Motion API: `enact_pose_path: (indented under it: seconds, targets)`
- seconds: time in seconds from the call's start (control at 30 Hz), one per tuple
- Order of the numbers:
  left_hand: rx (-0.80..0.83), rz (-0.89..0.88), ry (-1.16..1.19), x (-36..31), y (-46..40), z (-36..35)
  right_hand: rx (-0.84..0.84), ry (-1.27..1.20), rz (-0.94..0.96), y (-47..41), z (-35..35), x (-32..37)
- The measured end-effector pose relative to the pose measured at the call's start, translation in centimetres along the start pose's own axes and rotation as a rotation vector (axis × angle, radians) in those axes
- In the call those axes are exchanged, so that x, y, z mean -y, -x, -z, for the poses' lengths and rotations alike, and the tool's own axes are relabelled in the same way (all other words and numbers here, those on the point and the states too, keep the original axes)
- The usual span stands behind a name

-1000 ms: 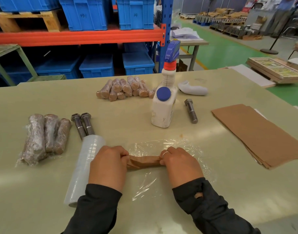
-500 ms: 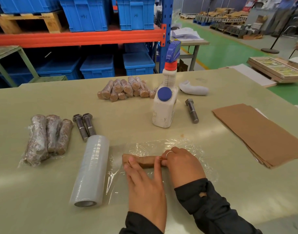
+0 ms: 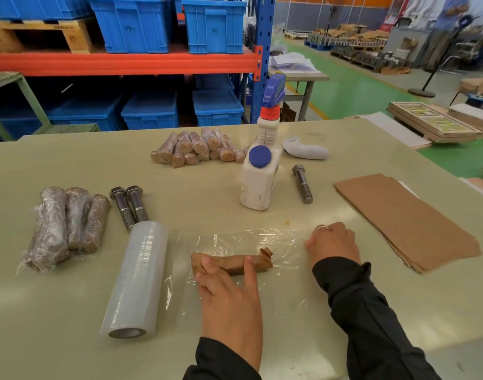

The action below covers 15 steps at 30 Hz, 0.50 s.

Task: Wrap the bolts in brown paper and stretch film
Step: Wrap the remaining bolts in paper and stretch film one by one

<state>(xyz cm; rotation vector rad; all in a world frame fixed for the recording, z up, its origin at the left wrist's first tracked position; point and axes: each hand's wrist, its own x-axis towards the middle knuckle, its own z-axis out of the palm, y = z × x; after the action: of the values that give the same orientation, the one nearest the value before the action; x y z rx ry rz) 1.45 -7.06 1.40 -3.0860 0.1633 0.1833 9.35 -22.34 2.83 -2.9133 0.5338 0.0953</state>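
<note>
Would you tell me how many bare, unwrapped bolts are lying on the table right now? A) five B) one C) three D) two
C: a pair of bare bolts lies beside the film roll, and a single bolt lies right of the white bottle; the rest are wrapped.

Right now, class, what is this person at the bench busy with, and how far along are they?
A person is wrapping bolts. The left hand presses a paper-wrapped bolt onto a sheet of stretch film spread on the table. The right hand rests at the film's right edge. The film roll lies to the left, beside two bare bolts. A third bare bolt lies by the spray bottle. Film-wrapped bundles lie far left, with brown paper sheets on the right.
</note>
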Motion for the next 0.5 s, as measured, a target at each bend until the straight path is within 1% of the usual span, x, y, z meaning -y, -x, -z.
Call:
enact_pose_path:
  seconds: [0.03,0.07,0.13,0.17,0.2,0.27,0.3,0.33,0.4,0.43,0.5]
  targets:
    - [0.023,0.014,0.022,-0.1,-0.1,0.2,0.010,-0.140,0.028,-0.1,0.5,0.2]
    - [0.024,0.004,0.017,-0.1,-0.2,0.4,0.035,-0.377,0.032,-0.1,1.1,0.4]
    - [0.051,-0.021,-0.015,0.0,0.0,0.6,0.190,-0.884,0.055,0.8,2.8,1.6]
    - [0.076,-0.018,-0.016,0.1,0.1,0.8,0.279,-1.035,0.097,1.2,3.4,2.5]
    - [0.078,-0.011,-0.003,0.1,0.1,1.1,0.355,-1.109,0.149,1.6,3.7,3.5]
    - [0.078,0.044,0.048,0.2,0.3,1.6,0.478,-1.122,0.213,2.6,3.6,5.8]
    - [0.030,0.064,0.071,0.3,0.4,1.9,0.526,-1.086,0.207,3.1,3.1,6.7]
    - [-0.059,0.066,0.092,0.5,0.5,2.2,0.545,-1.016,0.210,3.4,2.4,7.5]
    - [-0.158,0.032,0.080,1.3,0.9,2.0,0.527,-0.843,0.259,3.9,0.8,8.4]
    - [-0.189,0.003,0.106,1.8,1.1,1.6,0.531,-0.804,0.278,4.0,0.3,8.5]
    - [-0.223,-0.044,0.167,2.4,1.3,0.9,0.604,-0.867,0.251,3.9,0.2,8.4]
